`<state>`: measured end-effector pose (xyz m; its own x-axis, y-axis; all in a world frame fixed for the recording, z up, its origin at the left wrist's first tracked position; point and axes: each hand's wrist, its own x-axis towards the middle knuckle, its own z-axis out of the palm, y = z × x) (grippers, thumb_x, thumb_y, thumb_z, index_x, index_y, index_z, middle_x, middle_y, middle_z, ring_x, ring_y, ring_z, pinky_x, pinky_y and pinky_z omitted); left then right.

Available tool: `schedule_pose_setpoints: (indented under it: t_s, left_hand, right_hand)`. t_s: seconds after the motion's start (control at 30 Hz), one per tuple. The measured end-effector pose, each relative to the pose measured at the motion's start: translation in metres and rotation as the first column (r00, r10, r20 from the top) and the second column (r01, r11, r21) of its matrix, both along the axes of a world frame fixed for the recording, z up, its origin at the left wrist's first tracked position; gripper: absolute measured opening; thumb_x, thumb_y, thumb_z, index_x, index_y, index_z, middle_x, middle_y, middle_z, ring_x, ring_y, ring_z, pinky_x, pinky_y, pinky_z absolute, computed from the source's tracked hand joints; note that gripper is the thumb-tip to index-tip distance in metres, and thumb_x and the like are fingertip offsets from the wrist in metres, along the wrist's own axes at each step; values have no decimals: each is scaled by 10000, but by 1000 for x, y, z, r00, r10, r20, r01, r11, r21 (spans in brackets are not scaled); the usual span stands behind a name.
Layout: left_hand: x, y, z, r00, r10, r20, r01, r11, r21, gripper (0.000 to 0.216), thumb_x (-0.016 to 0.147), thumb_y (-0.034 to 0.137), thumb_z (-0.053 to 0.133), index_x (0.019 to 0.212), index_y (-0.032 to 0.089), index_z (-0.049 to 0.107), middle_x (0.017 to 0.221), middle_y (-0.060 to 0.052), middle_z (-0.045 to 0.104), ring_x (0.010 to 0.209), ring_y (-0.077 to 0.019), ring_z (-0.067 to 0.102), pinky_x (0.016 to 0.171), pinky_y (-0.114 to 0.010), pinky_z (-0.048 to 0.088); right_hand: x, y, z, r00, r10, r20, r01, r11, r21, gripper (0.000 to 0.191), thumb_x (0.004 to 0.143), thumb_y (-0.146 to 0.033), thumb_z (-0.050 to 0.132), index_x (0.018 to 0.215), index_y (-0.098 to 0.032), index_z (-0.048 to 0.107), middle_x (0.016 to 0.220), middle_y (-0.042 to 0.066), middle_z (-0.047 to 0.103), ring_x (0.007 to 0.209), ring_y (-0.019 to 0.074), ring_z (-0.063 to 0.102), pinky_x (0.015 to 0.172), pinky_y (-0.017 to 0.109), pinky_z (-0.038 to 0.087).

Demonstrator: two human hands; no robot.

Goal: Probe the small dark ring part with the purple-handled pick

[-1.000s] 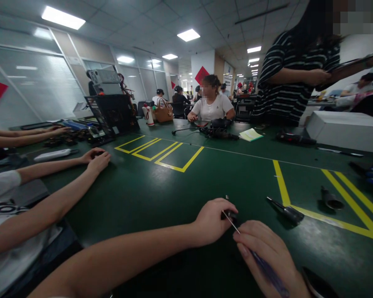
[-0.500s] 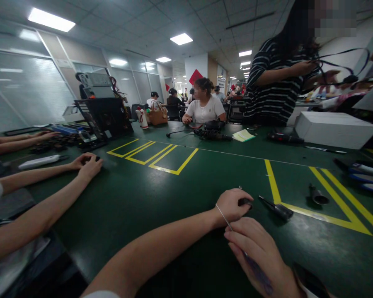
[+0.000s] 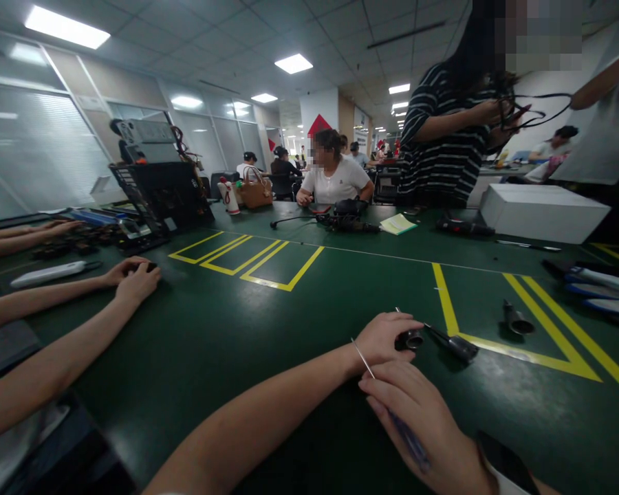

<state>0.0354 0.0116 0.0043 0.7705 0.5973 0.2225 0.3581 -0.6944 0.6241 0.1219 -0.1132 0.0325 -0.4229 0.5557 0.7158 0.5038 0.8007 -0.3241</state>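
My left hand point(image 3: 384, 338) is closed round a dark, hollow cylindrical part point(image 3: 411, 339), whose round open end faces right. A thin metal rod sticks up behind its fingers. My right hand point(image 3: 417, 405) grips a screwdriver point(image 3: 410, 440) by its translucent purple handle; the slim shaft points up and left past my left wrist, its tip bare. Just right of my left hand, a dark part with a thin shaft point(image 3: 459, 347) lies across a yellow tape line. Farther right, a dark hollow cylinder point(image 3: 518, 321) rests inside the taped outline.
The green table point(image 3: 227, 371) carries yellow tape outlines point(image 3: 294, 275). A co-worker's hands point(image 3: 137, 278) hold a small dark item at left. Toward the back are a white box point(image 3: 544, 210), a yellow-green notepad point(image 3: 398, 224) and a black power tool point(image 3: 348, 223). Blue-and-white tools point(image 3: 603, 292) lie at right.
The dark part in my left hand now shows more of its open round end. My right hand still holds the screwdriver. The whole view has shifted slightly.
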Motion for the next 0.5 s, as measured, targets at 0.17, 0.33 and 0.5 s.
schedule_pose_setpoints:
  t_s: [0.17,0.33,0.5]
  left_hand:
    - [4,3,9,979,-87,-187,109,988,113,675,730,290,685,1339,174,418,1402,-168,411,1277,-306,384,1014,-448,315]
    - [14,7,18,964,-133,-231,184,959,214,810,713,420,693,1394,195,316,1461,-173,299,1294,-343,323,1018,-480,288]
    - [20,13,20,953,-149,-265,211,952,224,888,683,540,682,1404,226,268,1479,-144,260,1320,-363,267,1028,-516,260]
  right_hand:
    - [1,0,3,1000,6,-16,-6,1000,20,323,817,-43,493,1091,-183,593,911,87,682,850,203,658,728,341,560]
    - [2,-1,4,1000,-6,-24,7,999,52,305,828,-51,479,1074,-187,597,870,84,682,815,202,659,693,339,561]
    - [2,-1,1,998,-43,-42,47,995,89,257,829,-50,486,1015,-176,610,858,83,689,807,198,664,682,319,554]
